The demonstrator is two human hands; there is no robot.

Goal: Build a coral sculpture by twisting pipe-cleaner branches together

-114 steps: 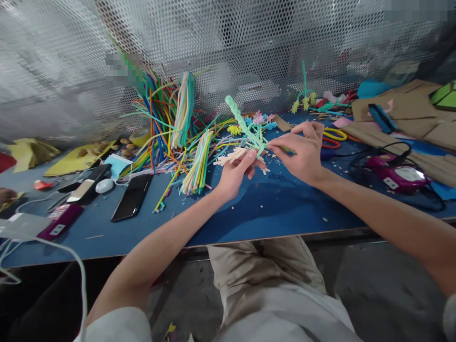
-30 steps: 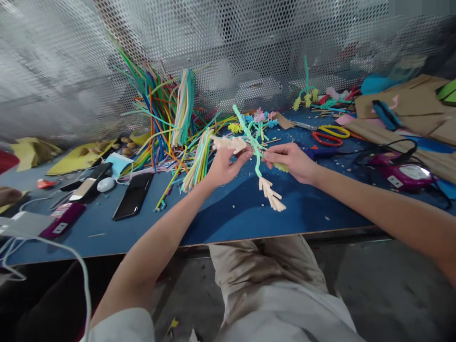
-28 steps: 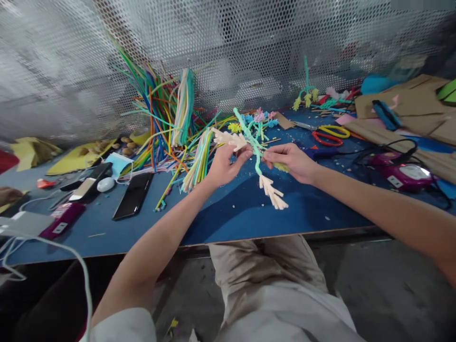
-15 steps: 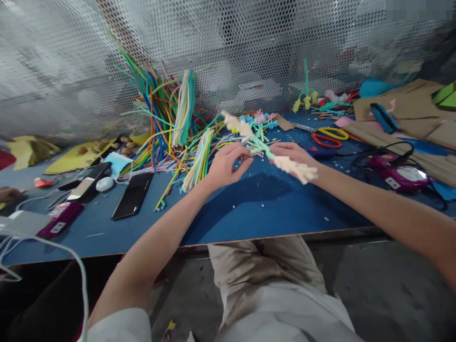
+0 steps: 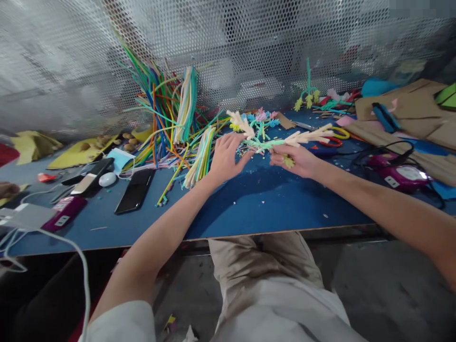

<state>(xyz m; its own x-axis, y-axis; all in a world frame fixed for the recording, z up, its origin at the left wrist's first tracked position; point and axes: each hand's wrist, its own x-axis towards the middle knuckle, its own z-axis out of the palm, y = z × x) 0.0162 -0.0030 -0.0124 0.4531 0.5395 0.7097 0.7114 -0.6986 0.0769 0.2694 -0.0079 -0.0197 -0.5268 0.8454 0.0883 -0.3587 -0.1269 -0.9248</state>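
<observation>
Between my hands, above the blue table, is a pipe-cleaner flower stem (image 5: 265,144) in mint green. It has a cream fuzzy head (image 5: 309,136) at the right and another cream head (image 5: 240,122) at the upper left. My left hand (image 5: 226,156) is closed at the stem's left end, thumb and forefinger drawn together on it. My right hand (image 5: 297,159) pinches the stem near the right cream head. A small yellow-green tuft (image 5: 288,161) shows by its fingers. Behind lie finished-looking pink and blue pipe-cleaner flowers (image 5: 261,116), partly covered by the stem.
Pipe-cleaner bundles (image 5: 185,107) stand at the back left. A phone (image 5: 134,191), a white mouse-like object (image 5: 107,179) and a purple power strip (image 5: 66,213) lie left. Scissors (image 5: 337,134), cardboard (image 5: 409,107) and another purple power strip (image 5: 397,172) lie right. A perforated metal screen (image 5: 249,52) rises behind.
The stem has turned: its right cream head swung from pointing down toward me to pointing up and right. The yellow-green tuft has come into sight. Both hands keep near the same place.
</observation>
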